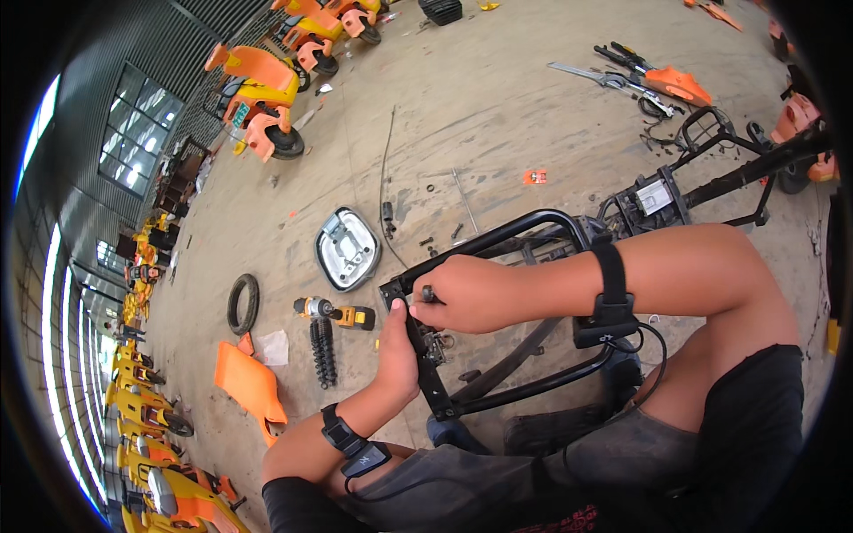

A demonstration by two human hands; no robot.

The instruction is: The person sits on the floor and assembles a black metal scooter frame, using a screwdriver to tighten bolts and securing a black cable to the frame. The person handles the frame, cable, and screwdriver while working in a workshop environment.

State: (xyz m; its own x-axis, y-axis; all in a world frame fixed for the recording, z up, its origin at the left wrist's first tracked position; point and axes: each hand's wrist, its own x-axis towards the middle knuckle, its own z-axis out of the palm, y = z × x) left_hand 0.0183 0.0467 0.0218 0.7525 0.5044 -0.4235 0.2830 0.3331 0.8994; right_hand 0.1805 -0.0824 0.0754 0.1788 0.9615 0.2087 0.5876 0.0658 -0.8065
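A black tubular scooter frame (511, 233) lies in front of me, its flat crossbar end toward the left. My left hand (400, 355) grips that end crossbar (430, 377), thumb pointing up along it; its other fingers are mostly hidden. Just right of the thumb, my right hand (469, 293) is closed over the bar's upper part. A short dark round-ended piece (429, 294) shows between its curled fingers; its kind cannot be made out. Below the right hand, a small metal fitting (437, 345) with wires sits by the crossbar.
Left of the frame lie a silver-and-black housing (347, 250), a yellow cordless impact wrench (355, 317), a black coil-spring shock absorber (322, 352), a tire (243, 304) and an orange panel (247, 380). Loose bolts (427, 241) and a cable (386, 160) are beyond. Scooters (259, 93) stand farther off.
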